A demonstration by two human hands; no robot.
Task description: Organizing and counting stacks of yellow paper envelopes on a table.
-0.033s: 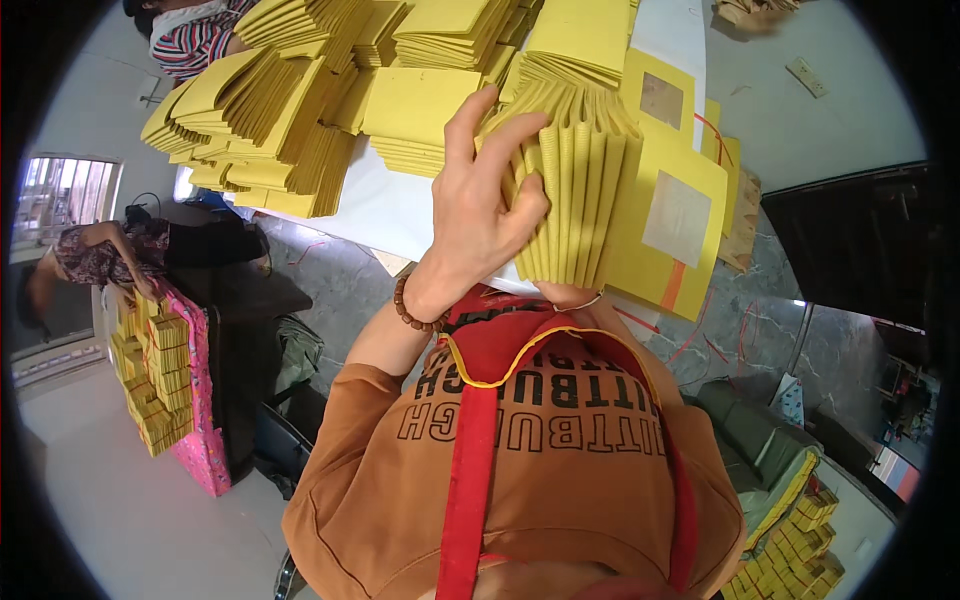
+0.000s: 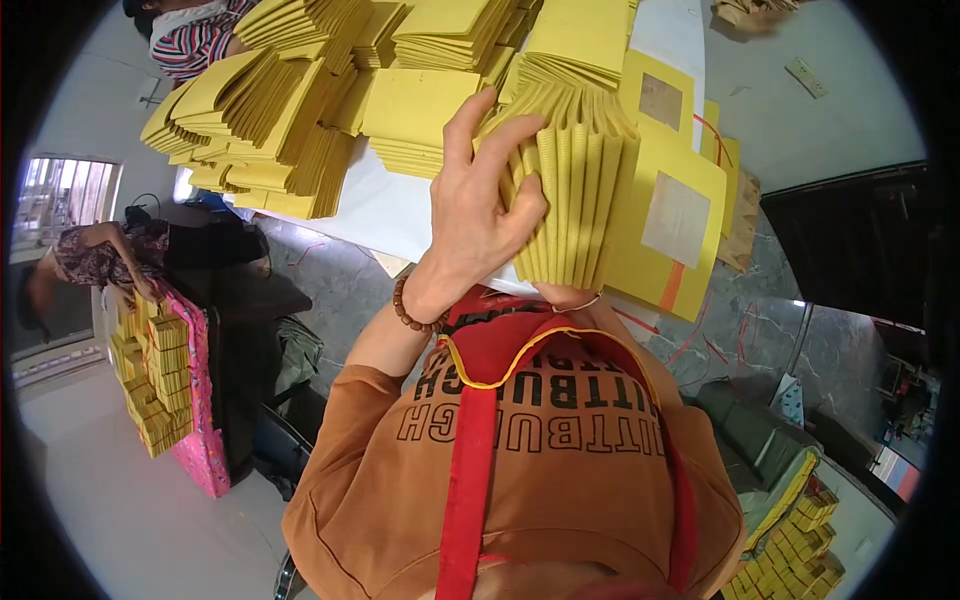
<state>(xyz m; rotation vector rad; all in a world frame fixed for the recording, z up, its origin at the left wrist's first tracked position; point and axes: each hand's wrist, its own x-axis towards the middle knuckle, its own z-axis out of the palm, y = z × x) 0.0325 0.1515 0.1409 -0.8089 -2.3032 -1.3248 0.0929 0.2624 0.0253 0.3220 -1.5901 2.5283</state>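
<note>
The right hand (image 2: 566, 295) is almost wholly covered by the upright stack (image 2: 575, 190); only the part by the wrist shows, so its fingers cannot be told. The left hand (image 2: 470, 215) has its last fingers out of sight, and how they hold is unclear. Yellow folders (image 2: 425, 95) cover most of the table (image 2: 390, 205), and the top edge cuts off the farthest. The person in stripes (image 2: 190, 45) loses the head there, too. The brown thing (image 2: 755, 15) at upper right is cropped and blurred. The label (image 2: 676, 218) bears marks too faint to read. Bundles (image 2: 795, 545) at lower right run into the dark rim.
</note>
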